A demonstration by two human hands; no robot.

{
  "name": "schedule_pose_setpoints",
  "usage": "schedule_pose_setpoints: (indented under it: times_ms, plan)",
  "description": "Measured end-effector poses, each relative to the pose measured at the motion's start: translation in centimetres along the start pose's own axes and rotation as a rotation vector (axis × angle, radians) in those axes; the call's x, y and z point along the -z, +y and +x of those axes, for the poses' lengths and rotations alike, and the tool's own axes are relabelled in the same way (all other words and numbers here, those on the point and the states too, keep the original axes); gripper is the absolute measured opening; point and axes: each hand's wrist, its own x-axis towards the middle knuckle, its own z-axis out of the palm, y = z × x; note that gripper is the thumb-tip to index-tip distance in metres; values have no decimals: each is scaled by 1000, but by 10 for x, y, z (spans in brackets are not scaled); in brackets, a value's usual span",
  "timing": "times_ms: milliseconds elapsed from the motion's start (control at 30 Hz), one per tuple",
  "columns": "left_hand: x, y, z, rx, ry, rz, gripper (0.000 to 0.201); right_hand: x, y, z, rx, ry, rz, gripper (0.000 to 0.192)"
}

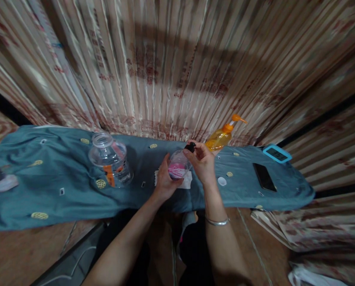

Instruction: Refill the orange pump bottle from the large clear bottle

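A small clear bottle with a pink label (177, 170) stands slightly tilted over a white tissue (187, 182). My left hand (166, 180) is wrapped round the bottle's body from the left. At its top, my right hand (203, 163) grips the black pump cap (190, 147) between thumb and fingers; whether the cap is screwed on is hard to tell. Just behind the right hand is an orange pump bottle (220, 138) with amber contents, its base partly hidden. A small white disc (222, 181) lies to the right of my right wrist.
A large clear plastic jar (112, 163) with an orange label stands on the left of the teal cloth (76, 202). Over at the right are a black phone (264, 176) and a blue-framed digital clock (277, 153). A pleated curtain (171, 71) hangs right behind the cloth-covered board.
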Motion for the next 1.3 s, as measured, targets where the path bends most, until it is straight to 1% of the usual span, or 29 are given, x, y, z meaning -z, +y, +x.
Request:
schedule_pose_setpoints:
  times_ms: [167,400,533,633,767,867,1000,1133,1200,1300]
  plan:
    - [-1,2,-1,-25,-13,-10,100,6,-6,-2,-7,-43,2,30]
    - [-3,2,-1,-44,-56,23,101,22,-10,-1,-49,-122,-47,38]
    - [-3,0,-1,-56,-69,39,101,27,-12,-2,-63,-173,-80,42]
    - [-2,-1,-1,-58,-68,47,101,27,-11,-2,-68,-144,-120,47]
    - [-1,-1,-1,-67,-75,51,100,27,-6,-1,-70,-55,-171,43]
    - [-2,0,0,-68,-78,60,100,28,-6,1,-82,-93,-130,42]
    - [-2,3,0,-66,-73,61,101,29,-15,0,-84,-158,-63,39]
    - [-2,5,-1,-53,-79,64,100,30,-23,0,-56,-158,-34,37]
    - [-2,5,-1,-50,-72,67,100,36,-20,3,-43,-126,-49,38]
    - [-1,5,0,-49,-57,56,100,56,-4,8,-58,-54,-178,44]
